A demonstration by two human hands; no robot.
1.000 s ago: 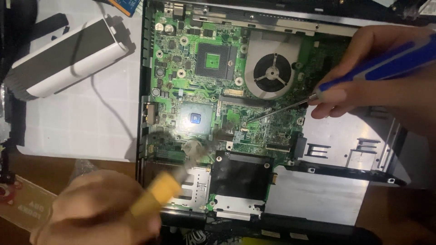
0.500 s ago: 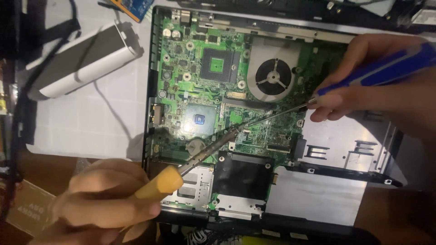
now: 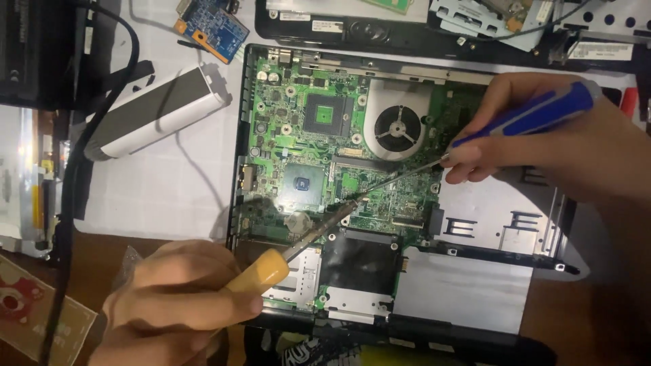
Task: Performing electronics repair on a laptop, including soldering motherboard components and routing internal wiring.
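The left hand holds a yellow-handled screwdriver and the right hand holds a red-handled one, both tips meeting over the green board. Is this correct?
Not quite. In the head view the right hand holds a blue-handled screwdriver, not red. The left hand does hold the yellow-handled screwdriver, tips meeting over the green board.

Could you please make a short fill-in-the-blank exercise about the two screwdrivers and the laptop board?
1. The left hand holds a screwdriver with a ____ handle.
2. The right hand holds a screwdriver with a ____ handle.
3. Both tips meet over the ____ circuit board.
4. The round fan lies nearer the ____ hand.

Missing words: yellow; blue; green; right
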